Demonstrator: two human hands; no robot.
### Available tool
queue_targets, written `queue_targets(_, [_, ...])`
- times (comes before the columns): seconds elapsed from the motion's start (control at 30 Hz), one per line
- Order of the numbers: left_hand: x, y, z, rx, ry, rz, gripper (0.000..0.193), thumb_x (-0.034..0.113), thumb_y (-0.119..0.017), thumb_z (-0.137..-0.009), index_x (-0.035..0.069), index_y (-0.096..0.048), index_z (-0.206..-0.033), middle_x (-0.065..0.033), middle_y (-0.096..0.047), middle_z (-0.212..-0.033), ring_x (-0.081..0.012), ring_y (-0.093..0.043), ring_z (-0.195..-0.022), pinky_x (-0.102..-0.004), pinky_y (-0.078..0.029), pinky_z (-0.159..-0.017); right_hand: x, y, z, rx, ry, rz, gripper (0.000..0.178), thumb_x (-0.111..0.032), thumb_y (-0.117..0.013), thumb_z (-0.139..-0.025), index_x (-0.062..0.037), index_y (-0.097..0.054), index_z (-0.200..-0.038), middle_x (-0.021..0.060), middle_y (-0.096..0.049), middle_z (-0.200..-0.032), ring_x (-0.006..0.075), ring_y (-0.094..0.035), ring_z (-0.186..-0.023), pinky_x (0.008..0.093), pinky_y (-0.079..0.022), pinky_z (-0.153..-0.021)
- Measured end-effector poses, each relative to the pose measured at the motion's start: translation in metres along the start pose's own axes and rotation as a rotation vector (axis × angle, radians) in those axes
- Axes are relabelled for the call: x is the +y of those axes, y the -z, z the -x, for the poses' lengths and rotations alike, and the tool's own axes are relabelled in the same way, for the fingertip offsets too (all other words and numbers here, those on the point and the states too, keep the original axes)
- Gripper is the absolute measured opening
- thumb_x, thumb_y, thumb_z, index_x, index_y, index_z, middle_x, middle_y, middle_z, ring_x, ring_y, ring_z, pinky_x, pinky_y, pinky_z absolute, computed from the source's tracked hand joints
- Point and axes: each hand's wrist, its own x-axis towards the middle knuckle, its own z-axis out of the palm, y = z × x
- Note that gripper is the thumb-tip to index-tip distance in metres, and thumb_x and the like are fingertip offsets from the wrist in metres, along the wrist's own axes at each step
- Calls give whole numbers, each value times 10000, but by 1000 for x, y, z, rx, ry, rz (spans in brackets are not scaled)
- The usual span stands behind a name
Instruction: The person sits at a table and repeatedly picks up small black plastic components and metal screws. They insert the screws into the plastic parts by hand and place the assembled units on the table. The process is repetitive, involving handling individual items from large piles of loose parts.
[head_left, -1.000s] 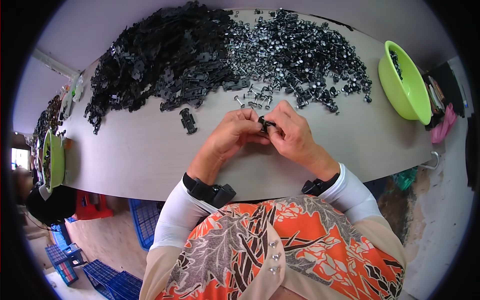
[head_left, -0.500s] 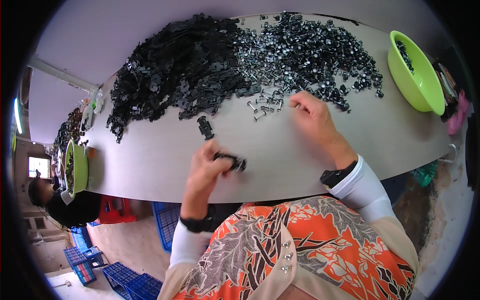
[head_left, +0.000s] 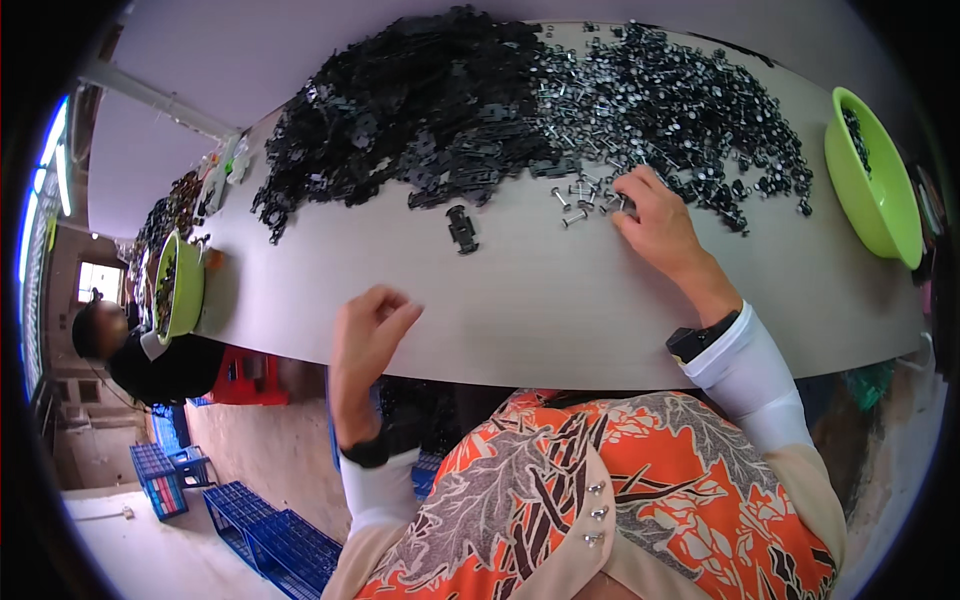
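Note:
My left hand [head_left: 368, 340] hovers over the table's near edge with nothing in it, thumb and fingers apart and slightly blurred. My right hand [head_left: 660, 222] is at the near edge of a heap of small metal axles with black wheels [head_left: 680, 110]. Its thumb and fingers close round one wheel axle [head_left: 627, 204], mostly hidden by the fingertips. Beside that hand lie several loose axles [head_left: 575, 217]. A single black plastic toy-car chassis [head_left: 462, 230] lies apart on the table, between my hands and a large pile of similar black chassis [head_left: 400, 110].
A green basin [head_left: 875, 185] with wheel parts stands at the far right; another green basin [head_left: 182, 290] is at the left. Beyond it sits a person in black [head_left: 160, 365] near a red stool [head_left: 250, 378]. Blue crates [head_left: 270, 535] stand on the floor.
The black chassis has left my left hand, which has opened and moved left toward the table edge. My right hand has closed at the axles. The whole view has shifted.

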Motion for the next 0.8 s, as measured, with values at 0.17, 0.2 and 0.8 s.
queue_targets(0.17, [20, -43, -78, 143, -86, -340, 320, 301, -690, -742, -9, -625, -785, -150, -623, -679, -281, -599, -654, -373, -451, -605, -6, 9, 0, 21, 48, -17, 363, -33, -636, -719, -61, -552, -1070, 103, -537, -994, 298, -595, -736, 392, -489, -661])
queue_targets(0.2, [26, -49, -88, 126, -82, -398, 326, 303, -692, -734, -11, -619, -786, -160, -628, -704, -319, -608, -700, -394, -453, -625, -6, 12, 0, 10, 31, -26, 364, -28, -638, -717, -57, -552, -1069, 103, -537, -989, 291, -594, -726, 387, -490, -657])
queue_targets(0.8, [83, -136, -108, -626, 12, 898, 207, 46, -752, -726, 51, -599, -866, -31, -633, -733, -118, -595, -550, -210, -436, -458, -19, 27, 4, 70, 216, -417, 361, 54, -694, -675, -48, -577, -1001, 63, -559, -981, 177, -569, -747, 278, -483, -632])
